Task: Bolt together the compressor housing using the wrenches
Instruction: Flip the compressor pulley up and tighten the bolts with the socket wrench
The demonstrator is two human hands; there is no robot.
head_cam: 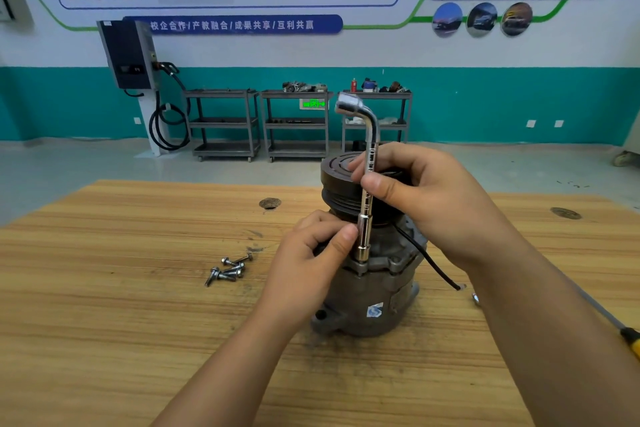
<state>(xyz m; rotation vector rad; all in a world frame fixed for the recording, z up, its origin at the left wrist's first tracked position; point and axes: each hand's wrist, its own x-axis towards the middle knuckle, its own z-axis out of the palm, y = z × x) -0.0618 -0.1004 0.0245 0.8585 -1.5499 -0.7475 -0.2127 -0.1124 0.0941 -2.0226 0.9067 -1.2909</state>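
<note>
A grey metal compressor housing [370,291] stands upright on the wooden table [138,305], its dark pulley [337,172] on top. A chrome L-shaped socket wrench [367,184] stands vertically, its lower socket seated on a bolt at the housing's flange. My right hand [426,198] grips the wrench shaft at mid-height between thumb and fingers. My left hand [311,260] pinches the lower socket with thumb and fingers, just above the flange. Several loose bolts [228,269] lie on the table left of the housing.
A black cable [433,263] runs from the housing to the right. A screwdriver with a yellow-black handle [632,340] lies at the table's right edge beside a small metal piece [476,298]. Shelving carts [294,125] and a wall charger [130,55] stand far behind.
</note>
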